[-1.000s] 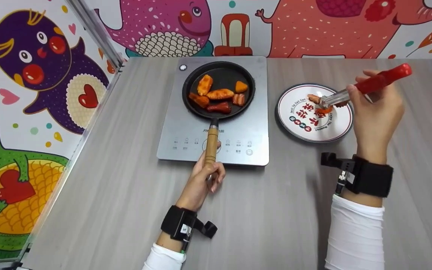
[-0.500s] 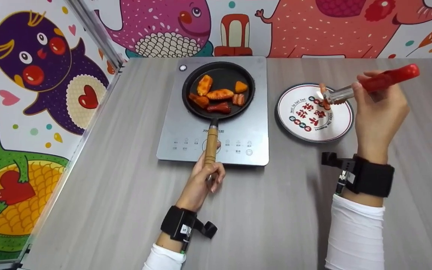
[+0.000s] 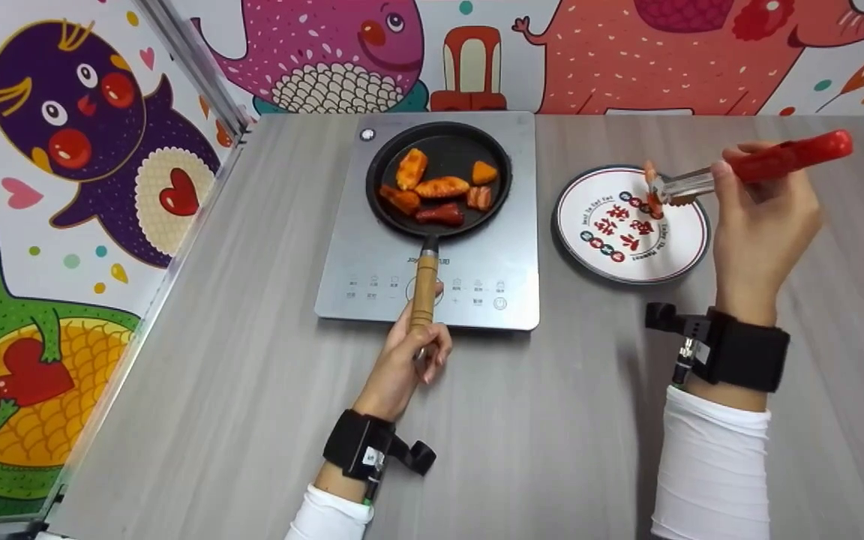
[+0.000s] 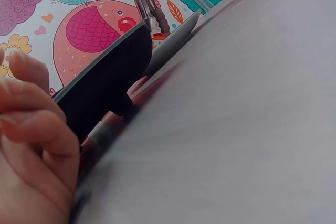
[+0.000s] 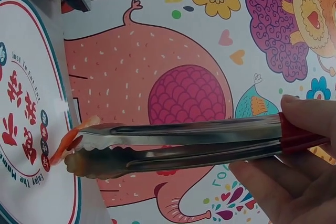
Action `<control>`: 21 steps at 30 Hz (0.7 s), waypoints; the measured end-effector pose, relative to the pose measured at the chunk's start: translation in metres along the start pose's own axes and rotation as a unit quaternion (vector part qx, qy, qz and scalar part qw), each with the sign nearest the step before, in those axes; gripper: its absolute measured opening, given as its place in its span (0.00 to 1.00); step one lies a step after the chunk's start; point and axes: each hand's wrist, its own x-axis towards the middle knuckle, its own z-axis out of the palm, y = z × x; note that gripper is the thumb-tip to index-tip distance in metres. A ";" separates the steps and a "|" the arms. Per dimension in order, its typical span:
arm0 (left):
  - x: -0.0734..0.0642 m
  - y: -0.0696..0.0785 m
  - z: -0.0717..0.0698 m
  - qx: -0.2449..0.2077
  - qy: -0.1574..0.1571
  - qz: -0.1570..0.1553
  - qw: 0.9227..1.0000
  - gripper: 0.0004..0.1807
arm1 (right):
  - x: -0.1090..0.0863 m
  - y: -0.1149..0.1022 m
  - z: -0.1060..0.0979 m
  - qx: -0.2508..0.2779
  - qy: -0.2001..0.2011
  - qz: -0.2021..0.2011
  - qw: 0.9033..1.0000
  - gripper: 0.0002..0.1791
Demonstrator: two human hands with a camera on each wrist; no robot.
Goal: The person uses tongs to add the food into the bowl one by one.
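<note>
My left hand grips the wooden handle of a round black frying pan. In the pan lie several food pieces, among them orange-brown wing-like pieces, a dark red piece, a yellow-orange wedge and a striped bacon-like piece. My right hand holds red-handled metal tongs above a white plate. Pinched in the tongs' tips is a slim orange-pink food piece. Whether it touches the plate, I cannot tell.
The pan stands on a silver induction cooker with printed controls. To its right is the plate, with a dark rim and red lettering. Cartoon-printed walls border the grey table at the back and left.
The tongs first reached into the plate, then moved slightly right, with the orange-pink piece turning more upright in their tips. My left hand and the pan have stayed put.
</note>
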 end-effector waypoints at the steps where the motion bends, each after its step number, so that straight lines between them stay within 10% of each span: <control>1: 0.000 0.000 0.000 -0.001 0.001 0.000 1.000 0.34 | 0.000 0.001 0.001 0.001 -0.001 0.001 1.000 0.15; 21: 0.000 0.001 0.000 -0.001 -0.016 0.004 1.000 0.32 | 0.009 0.047 0.016 0.040 -0.016 -0.026 0.999 0.17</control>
